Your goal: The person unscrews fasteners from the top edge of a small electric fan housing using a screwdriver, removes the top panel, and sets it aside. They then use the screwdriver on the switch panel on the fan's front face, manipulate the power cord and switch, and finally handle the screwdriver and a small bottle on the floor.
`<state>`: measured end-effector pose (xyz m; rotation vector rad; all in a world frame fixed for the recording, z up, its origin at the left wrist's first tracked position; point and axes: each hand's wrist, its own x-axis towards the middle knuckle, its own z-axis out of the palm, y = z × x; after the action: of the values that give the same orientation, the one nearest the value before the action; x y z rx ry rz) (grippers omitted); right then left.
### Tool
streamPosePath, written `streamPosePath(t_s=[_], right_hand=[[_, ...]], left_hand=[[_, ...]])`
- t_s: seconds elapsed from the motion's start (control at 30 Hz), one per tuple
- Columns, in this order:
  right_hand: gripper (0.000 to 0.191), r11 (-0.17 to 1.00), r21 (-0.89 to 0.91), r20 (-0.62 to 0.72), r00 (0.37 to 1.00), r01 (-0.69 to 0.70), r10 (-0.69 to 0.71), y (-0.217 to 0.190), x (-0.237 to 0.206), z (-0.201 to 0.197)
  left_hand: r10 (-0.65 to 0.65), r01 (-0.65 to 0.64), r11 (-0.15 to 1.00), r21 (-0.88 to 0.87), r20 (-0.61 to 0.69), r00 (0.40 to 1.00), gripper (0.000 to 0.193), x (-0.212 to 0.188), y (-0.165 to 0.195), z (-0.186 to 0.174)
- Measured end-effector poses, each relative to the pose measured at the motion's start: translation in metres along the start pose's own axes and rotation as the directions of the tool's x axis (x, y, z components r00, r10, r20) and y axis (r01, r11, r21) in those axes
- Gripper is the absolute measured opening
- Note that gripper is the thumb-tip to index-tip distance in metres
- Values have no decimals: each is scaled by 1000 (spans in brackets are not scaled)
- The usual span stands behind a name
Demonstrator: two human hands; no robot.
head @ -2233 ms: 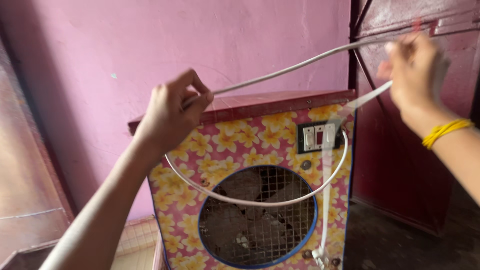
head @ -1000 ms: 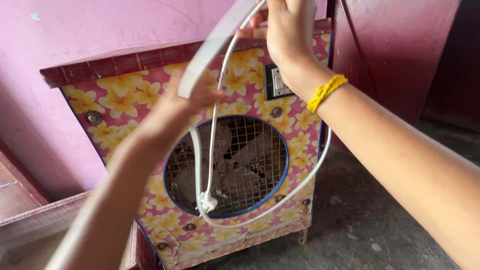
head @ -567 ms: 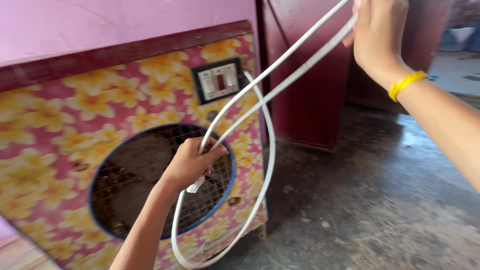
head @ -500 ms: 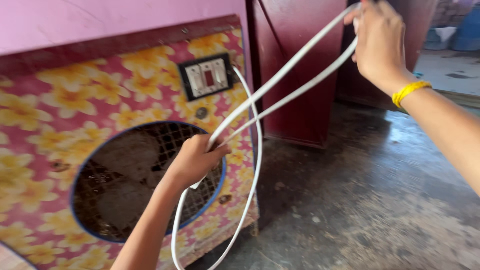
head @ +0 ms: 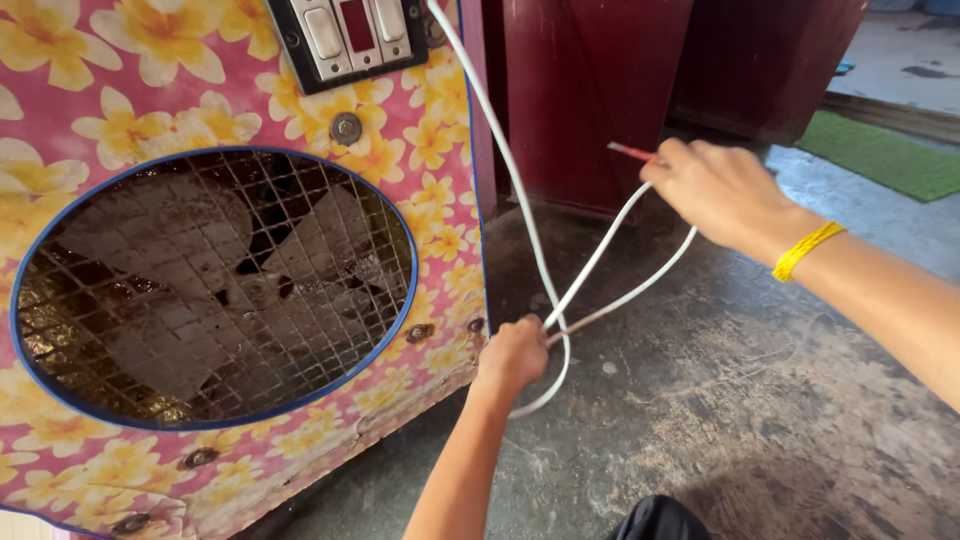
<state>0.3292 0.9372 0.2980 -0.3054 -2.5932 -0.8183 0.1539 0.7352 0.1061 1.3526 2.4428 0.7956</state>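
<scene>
we hold a thin white cable (head: 520, 190), bent in loops, beside the flowered cooler (head: 440, 230). our left hand (head: 513, 355) is closed around the loops low near the floor (head: 700, 420); our right hand (head: 722, 192) pinches its red-tipped end, higher up.

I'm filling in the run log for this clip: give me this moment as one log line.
left hand: grips white cable low beside floral air cooler | right hand: holds cable loop, red-tipped end | floor: bare concrete
</scene>
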Motion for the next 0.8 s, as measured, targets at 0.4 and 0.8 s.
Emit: streamPosePath(t_s=[0.4, 0.8], right_hand=[[19, 961, 169, 9, 975, 219, -223, -71, 38, 25], [16, 952, 227, 158, 957, 206, -244, -120, 28, 63]], left_hand=[[45, -44, 999, 16, -88, 995, 37, -18, -31, -57], [255, -197, 961, 194, -348, 902, 41, -62, 45, -213]])
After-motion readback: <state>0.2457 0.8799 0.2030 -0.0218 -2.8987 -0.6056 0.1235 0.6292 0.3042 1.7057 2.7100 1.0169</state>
